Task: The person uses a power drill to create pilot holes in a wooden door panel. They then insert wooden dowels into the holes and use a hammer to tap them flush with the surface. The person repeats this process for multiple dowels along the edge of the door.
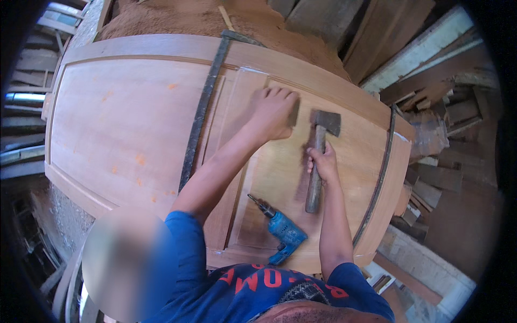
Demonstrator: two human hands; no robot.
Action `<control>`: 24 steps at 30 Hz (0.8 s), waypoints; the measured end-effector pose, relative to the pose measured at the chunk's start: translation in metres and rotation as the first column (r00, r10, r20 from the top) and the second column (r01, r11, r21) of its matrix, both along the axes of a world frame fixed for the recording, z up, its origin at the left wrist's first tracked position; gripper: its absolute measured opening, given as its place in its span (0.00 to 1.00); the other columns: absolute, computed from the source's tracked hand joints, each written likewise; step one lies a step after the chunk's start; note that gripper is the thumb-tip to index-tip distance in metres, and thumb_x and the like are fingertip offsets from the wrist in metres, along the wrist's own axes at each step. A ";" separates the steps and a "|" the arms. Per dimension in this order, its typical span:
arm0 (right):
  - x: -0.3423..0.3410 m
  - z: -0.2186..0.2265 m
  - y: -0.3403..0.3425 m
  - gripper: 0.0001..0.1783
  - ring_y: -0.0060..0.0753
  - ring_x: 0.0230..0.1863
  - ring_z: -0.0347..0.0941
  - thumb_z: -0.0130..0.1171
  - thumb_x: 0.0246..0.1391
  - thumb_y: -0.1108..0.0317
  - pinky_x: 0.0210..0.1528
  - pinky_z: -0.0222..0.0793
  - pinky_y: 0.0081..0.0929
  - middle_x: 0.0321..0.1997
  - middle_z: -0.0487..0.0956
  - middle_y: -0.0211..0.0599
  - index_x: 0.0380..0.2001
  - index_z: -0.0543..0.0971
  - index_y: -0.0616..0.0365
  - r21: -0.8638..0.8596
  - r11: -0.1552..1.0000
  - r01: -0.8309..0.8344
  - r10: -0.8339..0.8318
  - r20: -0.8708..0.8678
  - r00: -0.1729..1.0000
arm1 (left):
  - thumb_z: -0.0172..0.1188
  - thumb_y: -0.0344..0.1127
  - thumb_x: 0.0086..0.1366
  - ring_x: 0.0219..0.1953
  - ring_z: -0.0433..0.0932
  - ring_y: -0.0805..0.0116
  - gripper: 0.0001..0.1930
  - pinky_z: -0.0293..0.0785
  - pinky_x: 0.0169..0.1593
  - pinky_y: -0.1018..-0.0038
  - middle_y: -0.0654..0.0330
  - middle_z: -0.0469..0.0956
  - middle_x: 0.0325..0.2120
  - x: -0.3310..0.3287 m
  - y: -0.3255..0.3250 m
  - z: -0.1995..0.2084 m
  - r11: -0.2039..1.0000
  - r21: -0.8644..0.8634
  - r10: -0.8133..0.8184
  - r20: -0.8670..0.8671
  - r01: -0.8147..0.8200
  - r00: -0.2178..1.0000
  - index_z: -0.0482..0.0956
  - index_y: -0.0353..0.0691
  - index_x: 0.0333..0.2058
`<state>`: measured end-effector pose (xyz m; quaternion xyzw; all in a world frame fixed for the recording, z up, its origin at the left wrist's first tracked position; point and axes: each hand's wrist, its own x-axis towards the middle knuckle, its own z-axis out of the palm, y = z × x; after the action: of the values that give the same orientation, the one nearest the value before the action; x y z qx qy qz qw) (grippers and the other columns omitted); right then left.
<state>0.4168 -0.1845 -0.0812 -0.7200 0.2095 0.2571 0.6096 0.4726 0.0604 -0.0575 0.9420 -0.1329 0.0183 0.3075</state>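
- Right hand [323, 161]: fingers wrapped tight round the wooden handle of a hammer [319, 156], gripping about mid-handle, closer to the head than to the butt.
- Hammer: dark steel head sits up by the door's far rail, butt end points back toward the person. Head looks to be on or just above the panel; cannot tell which.
- Left hand [273, 112]: palm down on the wood, fingers together and slightly curled, pressing on a small dark block [294, 113] that shows at the fingertip side. Block is mostly hidden by the hand, so its shape is unclear.
- Block is just beside the hammer head, to its left, small gap between.
- Workpiece: wooden door [107, 113], pale reddish, lying flat, with raised frame and recessed panels. Both hands are over the right-hand panel.
- Bar clamp [202, 110]: long dark steel bar laid across the door, left of the left forearm, running from far edge to near edge.
- Second dark clamp bar [380, 177] curves along the door's right end.
- Blue electric drill [283, 231] lies on the panel near the person, between the two forearms, bit pointing up-left. No hand on it.
- Sawdust pile [177, 19] beyond the door's far edge.
- Stacked timber offcuts [447, 118] to the right, well apart from the hands.
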 end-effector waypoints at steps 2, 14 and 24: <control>-0.016 -0.004 -0.015 0.13 0.22 0.16 0.70 0.62 0.58 0.74 0.17 0.71 0.27 0.24 0.75 0.32 0.44 0.72 0.58 -0.016 0.996 -0.083 0.083 -0.036 0.996 | 0.73 0.32 0.43 0.59 0.72 0.44 0.37 0.67 0.65 0.55 0.48 0.76 0.52 -0.028 0.019 0.016 0.994 -0.057 0.093 -0.030 -0.095 0.995 0.73 0.38 0.57; -0.042 0.016 -0.043 0.24 0.25 0.17 0.73 0.65 0.61 0.66 0.19 0.71 0.27 0.25 0.78 0.37 0.56 0.70 0.64 -0.296 0.918 -0.263 0.270 -0.017 0.963 | 0.79 0.50 0.49 0.54 0.76 0.43 0.37 0.73 0.59 0.57 0.41 0.79 0.49 -0.168 0.220 -0.020 0.418 0.050 0.904 -0.121 -0.907 0.410 0.79 0.31 0.52; -0.046 0.018 -0.037 0.25 0.41 0.28 0.82 0.67 0.59 0.60 0.32 0.78 0.37 0.32 0.82 0.49 0.52 0.73 0.65 -0.542 0.767 -0.345 0.404 -0.011 0.915 | 0.74 0.61 0.53 0.61 0.70 0.43 0.49 0.67 0.62 0.46 0.44 0.73 0.56 -0.203 0.210 -0.041 0.226 0.286 0.970 0.025 -0.931 0.243 0.68 0.33 0.64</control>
<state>0.3712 -0.2211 -0.0629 -0.9001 0.0921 0.2665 0.3321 0.2701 0.2702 -0.0989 0.8537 0.4933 0.1113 0.1245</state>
